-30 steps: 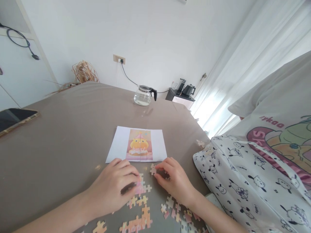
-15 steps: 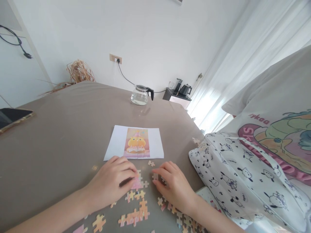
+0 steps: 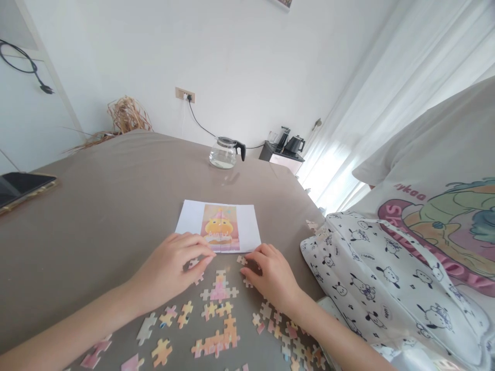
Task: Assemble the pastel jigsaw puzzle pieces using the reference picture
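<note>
My left hand (image 3: pixel 174 264) lies flat on the table, fingers spread, with its fingertips on a small puzzle piece (image 3: pixel 196 266) just below the reference picture (image 3: pixel 218 225), a white sheet printed with a yellow cartoon figure. To the right, my right hand (image 3: pixel 270 275) rests with its fingers lightly curled. A loose piece (image 3: pixel 242 259) lies at its fingertips and another (image 3: pixel 247 282) beside its thumb. Between my hands sits a joined cluster of pastel pieces (image 3: pixel 219 291), with a joined strip (image 3: pixel 216 342) nearer to me.
Several loose pieces are scattered along the near edge of the grey-brown table (image 3: pixel 116 206). A white bag with a cartoon dog print (image 3: pixel 386 288) and a person in a printed shirt (image 3: pixel 444 201) are on the right. A glass carafe (image 3: pixel 224 153) stands at the back, a phone (image 3: pixel 23 184) at far left.
My left hand has come off the joined cluster and moved up and left to the sheet's lower edge. My right hand set down the piece it held and rose slightly. The view dipped toward the table.
</note>
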A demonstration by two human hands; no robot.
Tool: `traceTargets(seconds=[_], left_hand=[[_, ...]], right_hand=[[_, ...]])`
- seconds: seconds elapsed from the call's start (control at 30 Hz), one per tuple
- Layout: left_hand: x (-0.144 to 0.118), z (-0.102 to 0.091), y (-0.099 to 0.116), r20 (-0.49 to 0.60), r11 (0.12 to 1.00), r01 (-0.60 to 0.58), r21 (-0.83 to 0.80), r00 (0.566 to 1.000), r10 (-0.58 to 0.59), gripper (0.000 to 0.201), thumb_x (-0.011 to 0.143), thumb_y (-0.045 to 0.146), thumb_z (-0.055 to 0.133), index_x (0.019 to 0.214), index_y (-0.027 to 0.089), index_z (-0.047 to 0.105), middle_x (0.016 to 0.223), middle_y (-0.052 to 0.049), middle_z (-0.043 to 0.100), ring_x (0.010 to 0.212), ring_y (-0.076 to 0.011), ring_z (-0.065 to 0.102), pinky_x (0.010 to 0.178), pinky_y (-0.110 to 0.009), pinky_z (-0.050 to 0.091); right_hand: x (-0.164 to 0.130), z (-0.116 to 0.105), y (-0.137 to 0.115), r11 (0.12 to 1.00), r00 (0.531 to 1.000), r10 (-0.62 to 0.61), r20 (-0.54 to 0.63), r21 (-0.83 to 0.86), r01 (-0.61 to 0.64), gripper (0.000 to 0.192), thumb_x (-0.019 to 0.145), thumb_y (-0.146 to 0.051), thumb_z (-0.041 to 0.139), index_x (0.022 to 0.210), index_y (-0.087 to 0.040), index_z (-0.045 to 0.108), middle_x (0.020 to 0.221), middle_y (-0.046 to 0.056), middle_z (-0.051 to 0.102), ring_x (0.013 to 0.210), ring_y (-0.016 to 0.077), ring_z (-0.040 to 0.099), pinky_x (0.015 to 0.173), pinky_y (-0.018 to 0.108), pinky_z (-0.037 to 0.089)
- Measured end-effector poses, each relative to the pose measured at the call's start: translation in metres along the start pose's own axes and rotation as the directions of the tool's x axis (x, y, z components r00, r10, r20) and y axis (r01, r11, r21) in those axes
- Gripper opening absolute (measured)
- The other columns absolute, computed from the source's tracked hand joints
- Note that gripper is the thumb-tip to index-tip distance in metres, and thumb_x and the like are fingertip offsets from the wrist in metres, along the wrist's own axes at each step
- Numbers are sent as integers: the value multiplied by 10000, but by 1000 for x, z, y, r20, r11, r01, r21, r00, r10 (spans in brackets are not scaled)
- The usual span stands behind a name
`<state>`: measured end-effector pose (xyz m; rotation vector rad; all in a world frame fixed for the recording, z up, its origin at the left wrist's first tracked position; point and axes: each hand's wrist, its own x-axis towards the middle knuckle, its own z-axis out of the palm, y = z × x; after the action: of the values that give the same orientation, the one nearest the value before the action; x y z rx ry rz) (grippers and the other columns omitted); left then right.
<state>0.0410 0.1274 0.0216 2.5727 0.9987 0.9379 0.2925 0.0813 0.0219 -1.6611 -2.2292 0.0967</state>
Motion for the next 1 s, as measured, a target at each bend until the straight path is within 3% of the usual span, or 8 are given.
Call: traceTargets(seconds=[0.2,0.3,0.47,0.7,1.0], left_hand=[[9,-38,-7,3,999,1,47,1000,-1,213,973,345,457,1025,302,659,1051,27,698,957,-190,627,858,-353,416],[4,-48,-6,67,998,-25,57,998,21,214,962,333,461,1041,316,660,1042,35,698,949,-181,624,845,-325,429],[-27,-36,-1,196,990,-92,103,978,71,337,941,168,381,1030,313,673,1028,41,700,896,-156,625,822,-317,423],[-56,-21,1,123,973,-70,219,991,43,342,971,270,424,1282,291,565,1273,32,640,1119,-168,573,977,-308,386],[-60,-14,-7,89,969,-50,240,996,29,333,967,290,433,1258,279,596,1256,8,655,1095,-193,587,944,-352,386]], right_hand=[[2,1,-4,1000,1000,-3,20,2,3,81,865,-133,655,838,-207,675,883,39,654,854,205,625,746,321,485],[3,1,-3,1000,1000,-15,24,1,15,81,866,-133,653,850,-210,668,884,37,652,859,204,629,749,316,486],[1,2,-3,999,999,-38,21,5,38,98,860,-112,644,849,-206,669,870,43,653,848,213,627,735,324,490],[-2,0,-21,995,994,-103,31,22,102,209,865,-93,606,1036,-184,687,941,74,663,877,236,616,754,356,496],[19,11,-63,968,964,-249,93,41,246,90,858,-187,673,924,-180,734,908,66,658,874,228,598,778,337,482]])
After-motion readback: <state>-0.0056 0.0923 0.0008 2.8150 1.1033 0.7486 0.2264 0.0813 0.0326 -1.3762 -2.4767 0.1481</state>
